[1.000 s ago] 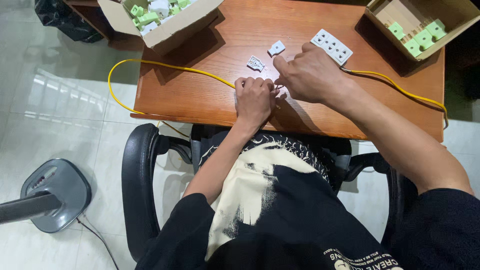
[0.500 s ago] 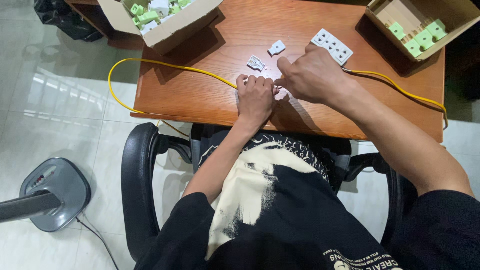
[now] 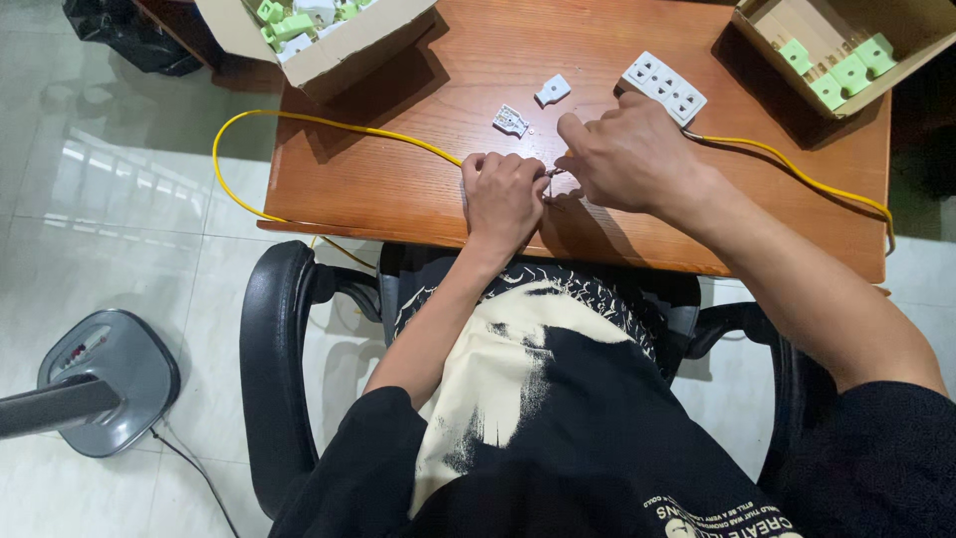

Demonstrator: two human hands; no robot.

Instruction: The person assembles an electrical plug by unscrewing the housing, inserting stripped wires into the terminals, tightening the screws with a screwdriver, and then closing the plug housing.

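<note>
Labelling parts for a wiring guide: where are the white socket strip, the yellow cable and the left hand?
white socket strip (image 3: 664,88), head view, top face.
yellow cable (image 3: 329,123), head view, left run.
left hand (image 3: 503,194), head view, back.

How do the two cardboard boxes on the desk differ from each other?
The left cardboard box sits at the desk's far left corner, partly hanging over the edge; the right cardboard box lies at the far right corner. The left box holds a loose jumble of green and white plastic parts; the right box holds a few green pieces lined in a row, with much bare bottom showing. Both are open, brown and cut off by the frame.
</note>
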